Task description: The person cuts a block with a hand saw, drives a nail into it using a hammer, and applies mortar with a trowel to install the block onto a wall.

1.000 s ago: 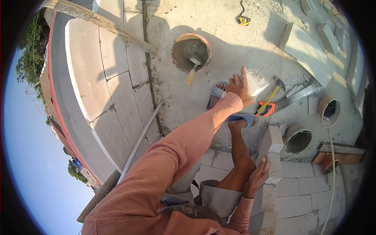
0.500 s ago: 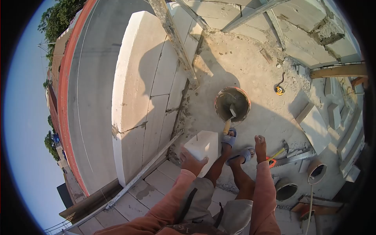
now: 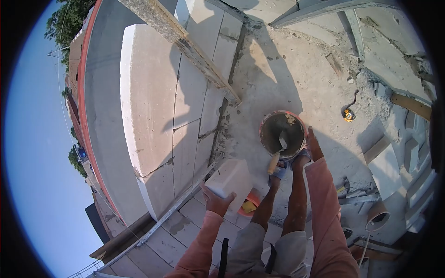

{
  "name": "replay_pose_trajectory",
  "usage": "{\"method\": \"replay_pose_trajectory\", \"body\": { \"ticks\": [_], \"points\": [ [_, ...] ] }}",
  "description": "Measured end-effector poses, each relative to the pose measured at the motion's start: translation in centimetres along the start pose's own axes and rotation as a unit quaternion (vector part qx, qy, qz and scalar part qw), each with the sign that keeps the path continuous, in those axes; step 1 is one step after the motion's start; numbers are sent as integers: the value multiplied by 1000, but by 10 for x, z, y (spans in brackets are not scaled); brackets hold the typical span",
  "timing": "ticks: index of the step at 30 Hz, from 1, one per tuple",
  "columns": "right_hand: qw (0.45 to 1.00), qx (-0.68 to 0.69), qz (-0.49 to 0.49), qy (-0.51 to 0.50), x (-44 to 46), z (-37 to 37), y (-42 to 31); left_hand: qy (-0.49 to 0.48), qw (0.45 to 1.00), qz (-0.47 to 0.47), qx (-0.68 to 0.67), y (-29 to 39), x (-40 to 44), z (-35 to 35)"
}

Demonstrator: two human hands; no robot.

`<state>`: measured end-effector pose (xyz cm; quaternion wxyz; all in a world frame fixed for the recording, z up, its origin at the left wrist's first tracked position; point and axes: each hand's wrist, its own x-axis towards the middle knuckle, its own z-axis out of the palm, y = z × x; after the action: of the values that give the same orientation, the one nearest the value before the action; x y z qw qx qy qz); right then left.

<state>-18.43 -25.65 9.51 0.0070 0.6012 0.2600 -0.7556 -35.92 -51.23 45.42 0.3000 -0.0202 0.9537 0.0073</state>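
My left hand [image 3: 216, 201] is closed around the lower end of a pale concrete block [image 3: 229, 178], thumb on the near side, beside the low block wall. Farther forward on the floor stands a round mortar bucket [image 3: 270, 126] with grey mix inside. A trowel [image 3: 274, 163] leans in it, blade inside and wooden handle over the near rim. My right hand [image 3: 315, 145] is at the bucket's right edge with its fingers stretched out; I cannot tell whether it touches the rim. Between block and leg, an orange container [image 3: 246, 209] with something yellow in it is partly hidden.
A block wall [image 3: 150, 102] rises on the left, with a wooden brace [image 3: 199, 51] slanting against it. A tape measure [image 3: 348, 115] lies on the floor. Loose blocks [image 3: 382, 171] and a pipe-like round piece [image 3: 378, 215] are at right. My sandalled feet stand close to the bucket.
My right hand has moved forward to the bucket's right edge. My left hand still holds the block, lower and farther left in view. The view has shifted, and the orange container now shows.
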Motion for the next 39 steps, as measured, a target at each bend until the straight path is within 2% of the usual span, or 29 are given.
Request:
{"method": "replay_pose_trajectory", "body": {
  "ticks": [2,4,5,7,9,10,11,12,13,14,16,18,21,22,24,27,29,31,34,35,38,39],
  "points": [
    [993,46,88,-60,-21,-2,-44,-1,1000,8,-11,11,7,11],
    [992,39,94,-80,-24,-6,-84,-6,1000,18,-16,16,15,23],
    [994,32,76,-68,-19,-6,-99,-8,1000,26,-16,18,22,29],
    [993,-29,26,-107,4,-23,-131,-2,999,46,-3,31,31,38],
    [981,-193,-30,8,79,-55,-131,8,999,52,8,37,50,51],
    [990,-142,2,-4,60,-56,-154,1,998,56,13,41,59,59],
    [977,-185,-7,-105,44,-66,-176,-2,998,54,19,51,69,65],
    [958,-273,-89,-26,50,-71,-175,-6,998,51,26,60,81,72],
    [845,-478,-237,8,57,-81,-160,-5,998,58,35,68,93,81],
    [663,-647,-359,117,64,-92,-145,3,997,66,43,75,106,92],
    [788,-513,-252,228,-1,-78,-157,32,993,88,74,86,134,115],
    [827,-525,-134,149,-29,-79,-138,32,990,84,110,107,152,129],
    [781,-620,-39,58,-74,-59,-100,50,976,133,164,114,188,164],
    [784,-619,-33,40,-76,-55,-81,63,968,157,183,116,199,170],
    [813,-578,-60,33,-73,-51,-51,33,972,136,191,125,214,178],
    [798,-599,-47,38,-69,-47,-39,2,980,108,167,136,233,192],
    [860,-510,16,-2,-61,-51,-43,-17,985,80,154,140,242,201],
    [929,-336,133,-74,-84,-49,-79,-26,990,63,126,144,244,212],
    [972,-88,199,-86,-121,-44,-112,-20,994,44,95,150,231,222],
    [971,-114,205,-51,-122,-42,-109,-11,995,41,85,154,229,223],
    [917,-357,174,-33,-113,-34,-111,-20,996,50,71,155,226,221],
    [888,-448,89,-50,-101,-40,-97,-38,995,58,68,153,227,220]
  ]
}}
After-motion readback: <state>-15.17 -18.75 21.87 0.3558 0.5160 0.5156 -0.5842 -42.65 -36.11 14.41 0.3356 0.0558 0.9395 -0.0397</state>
